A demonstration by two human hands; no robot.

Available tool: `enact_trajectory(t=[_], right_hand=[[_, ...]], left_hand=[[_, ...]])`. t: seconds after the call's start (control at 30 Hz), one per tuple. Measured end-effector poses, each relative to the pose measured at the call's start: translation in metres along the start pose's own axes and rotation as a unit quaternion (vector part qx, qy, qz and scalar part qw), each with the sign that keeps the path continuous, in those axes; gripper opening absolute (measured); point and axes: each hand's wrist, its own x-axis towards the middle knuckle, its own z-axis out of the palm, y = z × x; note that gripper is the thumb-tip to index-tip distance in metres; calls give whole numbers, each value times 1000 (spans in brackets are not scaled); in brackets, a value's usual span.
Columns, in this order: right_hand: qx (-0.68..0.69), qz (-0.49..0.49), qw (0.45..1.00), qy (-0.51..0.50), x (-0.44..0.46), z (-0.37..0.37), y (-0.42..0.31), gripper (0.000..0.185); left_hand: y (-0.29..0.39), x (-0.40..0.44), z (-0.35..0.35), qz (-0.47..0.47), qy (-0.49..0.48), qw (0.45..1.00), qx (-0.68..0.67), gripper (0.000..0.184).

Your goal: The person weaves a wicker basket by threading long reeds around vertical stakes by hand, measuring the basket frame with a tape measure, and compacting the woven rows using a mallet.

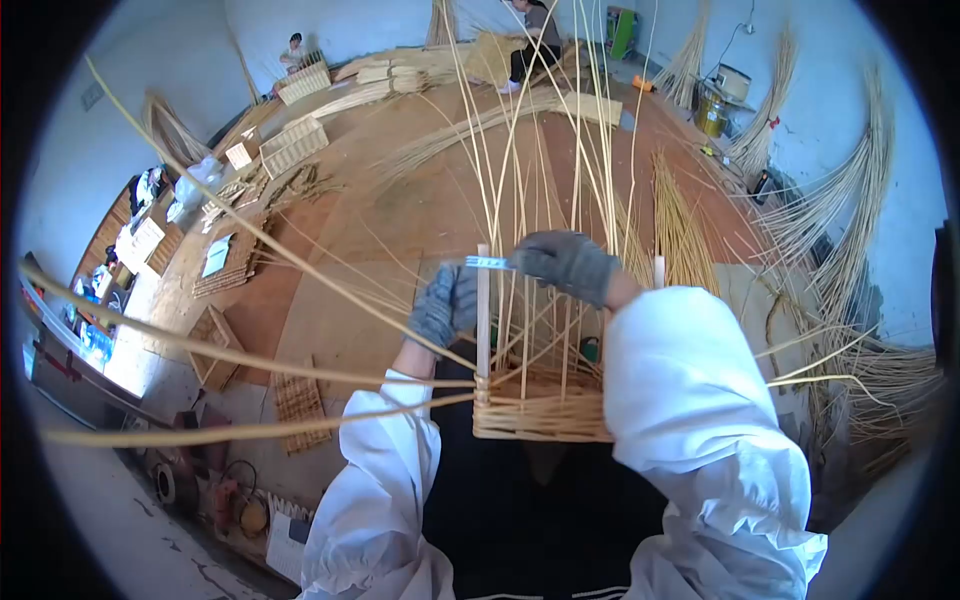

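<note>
A half-woven wicker basket (540,424) sits in front of my body, its low wall woven and long willow rods (515,130) standing up from it. A pale wooden post (483,320) rises at its left corner. My right hand (565,262), in a grey glove, is closed on a short blue-and-white marked strip (488,263) that crosses the top of the post. At the strip's left end, my gloved left hand (445,303) has its fingers curled in; its fingertips are partly hidden. Several thick rods (270,365) stick out leftward from the basket's corner.
Bundles of willow rods (850,225) lean along the right wall. Woven panels (300,405) and a box-shaped basket (294,148) lie on the floor at left. Two other people sit at the back, one person (538,45) beside flat wicker work.
</note>
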Motion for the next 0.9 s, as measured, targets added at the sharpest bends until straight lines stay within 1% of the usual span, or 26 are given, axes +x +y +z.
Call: enact_trajectory(t=[0.03, 0.07, 0.1, 0.13, 0.17, 0.23, 0.27, 0.3, 0.33, 0.37, 0.4, 0.43, 0.47, 0.5, 0.57, 0.6, 0.63, 0.7, 0.73, 0.77, 0.8, 0.83, 0.87, 0.9], right_hand=[[-77, -33, 996, -11, 25, 7, 16, 25], [-151, -62, 986, -22, 37, 9, 27, 24], [-149, -54, 987, -19, 32, 0, 21, 24], [-182, -25, 982, -27, 19, -18, 17, 26], [-215, 8, 976, -35, 2, -37, 11, 28], [-203, 154, 961, -107, -34, -92, 17, 36], [-204, 177, 957, -102, -54, -116, 42, 36], [-181, 180, 965, -63, -73, -139, 70, 34], [-154, 178, 972, -23, -87, -151, 90, 33], [-152, 187, 970, -15, -96, -152, 98, 33], [-160, 143, 977, 16, -103, -148, 106, 31], [-168, 96, 980, 47, -105, -145, 112, 30], [-217, 72, 973, 14, -100, -138, 114, 23], [-212, 72, 975, 19, -98, -137, 117, 23], [-240, 127, 962, -1, -93, -134, 118, 21], [-257, 141, 956, 1, -90, -132, 117, 19], [-253, 141, 957, 3, -88, -129, 119, 19], [-304, 107, 946, -23, -81, -127, 122, 17], [-327, 71, 942, -29, -79, -124, 122, 15], [-327, 71, 942, -28, -74, -121, 117, 15], [-340, 115, 931, -64, -69, -118, 111, 15], [-352, 158, 917, -100, -66, -117, 109, 14], [-346, 147, 920, -110, -65, -118, 112, 15], [-344, 148, 920, -111, -64, -120, 116, 15]], left_hand=[[9, 6, 14, -103, -39, 987, -120, 30], [9, 18, 9, -106, -43, 986, -120, 30], [6, 28, 1, -103, -72, 992, -32, 33], [2, 38, -8, -102, -103, 988, 55, 36], [3, 41, -12, -115, -111, 986, 56, 36], [5, 40, -20, -78, -168, 981, 54, 36], [6, 40, -21, -99, -133, 985, 42, 34], [8, 40, -21, -114, -97, 988, 31, 32], [9, 37, -16, -75, -55, 993, 78, 28], [10, 36, -13, -34, -13, 991, 130, 24], [12, 42, -11, -38, -21, 990, 136, 24], [14, 47, -9, -9, 50, 965, 259, 21], [18, 49, -14, 24, 122, 919, 374, 18], [17, 49, -13, 24, 120, 917, 381, 18], [16, 47, -12, 67, 108, 929, 346, 17], [18, 46, -10, 68, 108, 927, 352, 17], [21, 43, -8, 53, 100, 926, 360, 18], [26, 46, -5, 43, 89, 925, 367, 19], [30, 49, -7, 7, 79, 918, 387, 19], [33, 51, -9, -30, 70, 910, 407, 19], [36, 52, -7, -31, 69, 910, 408, 19], [39, 54, -4, -52, 69, 907, 413, 20], [41, 56, -3, -74, 69, 903, 417, 21], [42, 57, -4, -76, 70, 903, 417, 21]])
